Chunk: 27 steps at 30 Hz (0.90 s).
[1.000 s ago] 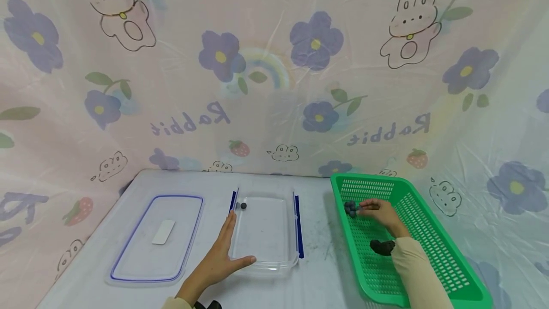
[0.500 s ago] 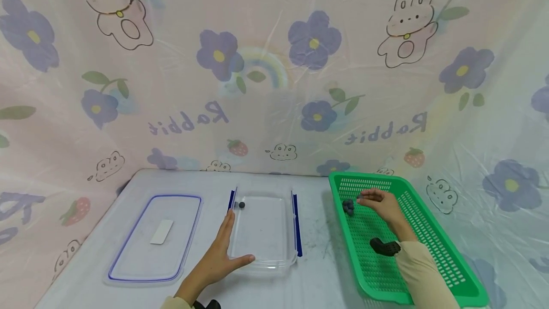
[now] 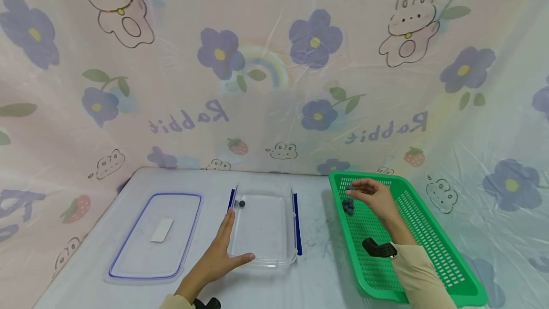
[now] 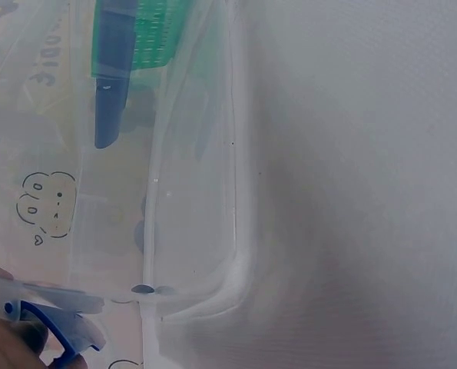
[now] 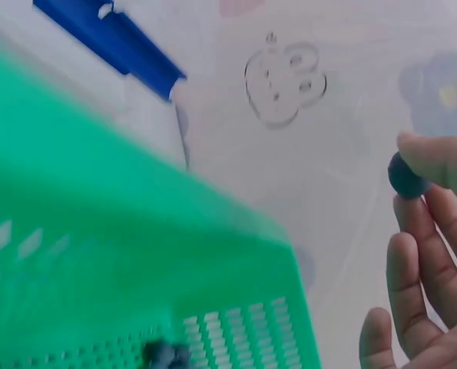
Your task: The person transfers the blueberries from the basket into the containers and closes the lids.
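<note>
Between thumb and fingertips my right hand [image 3: 378,202] pinches a blueberry [image 5: 404,178], raised above the left part of the green basket [image 3: 465,294]. Several more blueberries [image 3: 348,207] lie together in the basket near its left wall. My left hand [image 3: 219,255] rests against the left side of a clear plastic container [image 3: 261,232], its fingers straight and its thumb apart at the near corner. A single blueberry [image 3: 242,203] sits inside the container at the far left. In the left wrist view, fingers show beside a blue latch [image 4: 55,330], partly cut off.
A clear lid [image 3: 141,256] with a blue seal and a white label lies on the table left of the container. Blue latches [image 3: 298,223] hang open along the container's sides. A patterned curtain [image 3: 266,123] stands behind the table.
My right hand has lifted a blueberry away from the others and moved it up and slightly left, toward the basket's far left rim. The left hand has stayed in place.
</note>
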### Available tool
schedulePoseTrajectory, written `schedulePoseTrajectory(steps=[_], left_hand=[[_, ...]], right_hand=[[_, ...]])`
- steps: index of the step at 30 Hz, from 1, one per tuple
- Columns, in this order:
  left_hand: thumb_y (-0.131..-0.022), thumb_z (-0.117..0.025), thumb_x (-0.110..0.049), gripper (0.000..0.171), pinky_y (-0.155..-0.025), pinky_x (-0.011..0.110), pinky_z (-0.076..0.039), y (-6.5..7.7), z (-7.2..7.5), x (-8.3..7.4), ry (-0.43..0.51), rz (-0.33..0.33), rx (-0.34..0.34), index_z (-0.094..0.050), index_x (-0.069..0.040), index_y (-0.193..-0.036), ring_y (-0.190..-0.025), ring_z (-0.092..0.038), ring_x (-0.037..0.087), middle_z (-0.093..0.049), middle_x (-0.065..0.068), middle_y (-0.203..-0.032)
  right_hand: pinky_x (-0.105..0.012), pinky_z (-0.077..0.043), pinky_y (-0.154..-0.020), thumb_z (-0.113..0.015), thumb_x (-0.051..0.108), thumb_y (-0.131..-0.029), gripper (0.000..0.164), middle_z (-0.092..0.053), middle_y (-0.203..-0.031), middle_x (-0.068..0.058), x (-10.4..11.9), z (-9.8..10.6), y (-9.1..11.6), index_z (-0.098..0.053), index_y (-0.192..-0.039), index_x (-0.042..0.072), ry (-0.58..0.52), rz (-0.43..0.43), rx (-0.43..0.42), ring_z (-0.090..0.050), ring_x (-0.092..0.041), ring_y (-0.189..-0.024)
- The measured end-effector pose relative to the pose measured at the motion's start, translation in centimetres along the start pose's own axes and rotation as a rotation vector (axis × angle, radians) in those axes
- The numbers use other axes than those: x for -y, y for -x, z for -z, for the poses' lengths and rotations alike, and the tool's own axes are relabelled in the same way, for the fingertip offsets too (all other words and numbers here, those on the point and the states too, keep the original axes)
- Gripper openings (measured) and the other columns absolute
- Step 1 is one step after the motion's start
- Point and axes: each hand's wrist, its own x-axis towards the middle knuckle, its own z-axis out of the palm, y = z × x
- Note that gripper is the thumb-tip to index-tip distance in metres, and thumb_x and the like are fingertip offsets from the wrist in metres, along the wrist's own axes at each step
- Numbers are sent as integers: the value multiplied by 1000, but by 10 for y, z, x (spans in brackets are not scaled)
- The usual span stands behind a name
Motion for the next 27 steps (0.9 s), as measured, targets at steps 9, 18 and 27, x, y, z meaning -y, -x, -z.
schedulePoseTrajectory(steps=[9, 18, 27], left_hand=[[-79, -78, -45, 116, -106, 67, -17, -2, 0, 0, -10, -17, -7, 5, -19, -157, -144, 0, 36, 6, 10, -161], [-79, -79, -45, 117, -107, 67, -16, -1, -1, -1, -12, -12, -6, 4, -17, -157, -145, 0, 36, 7, 10, -161], [-79, -78, -46, 117, -107, 67, -16, -1, -1, -1, -8, -13, -8, 4, -16, -157, -144, 0, 36, 7, 11, -161]], right_hand=[[-39, -51, -84, -76, 22, -86, 40, -65, -111, -13, 27, -25, -5, -62, -115, -2, -65, 87, 33, -59, -17, -99], [-31, -53, -74, -78, 14, -84, 34, -64, -107, -16, 42, -58, -11, -64, -109, -5, -158, 134, 52, -61, -24, -94], [-33, -51, -81, -80, 13, -82, 28, -64, -107, -11, 54, -95, -19, -67, -104, 0, -156, 180, 79, -59, -23, -97]])
